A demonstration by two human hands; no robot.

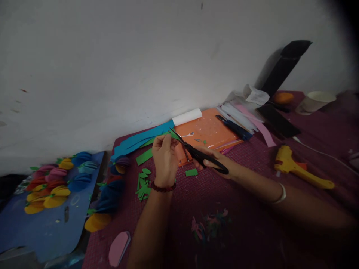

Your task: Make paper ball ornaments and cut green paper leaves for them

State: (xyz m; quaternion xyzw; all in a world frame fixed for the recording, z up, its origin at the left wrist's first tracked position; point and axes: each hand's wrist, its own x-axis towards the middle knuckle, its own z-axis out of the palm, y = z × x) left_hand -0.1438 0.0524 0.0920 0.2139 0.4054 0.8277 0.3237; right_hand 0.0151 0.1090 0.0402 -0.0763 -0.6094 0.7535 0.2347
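My right hand [210, 157] is wrapped round the handles of a pair of black scissors [193, 151]. The blades point up and left, slightly parted, beside the fingertips of my left hand [165, 158]. That hand is closed in a pinch, and whatever it holds is hidden behind the fingers. Below my left hand lies a pile of small green cut pieces [143, 185], some leaf-shaped. A green rectangle [191, 172] rests on the table under the scissors, and a green strip [144, 157] sits to the left of my left hand.
Blue strips [140, 139], an orange board [210, 127] and a dark blue cutter [235, 127] lie along the wall. A yellow glue gun [300, 168] and a paper cup [315, 102] stand right. Colourful layered shapes [57, 196] cover a blue board [36, 231] at left. Scraps [210, 224] lie in front.
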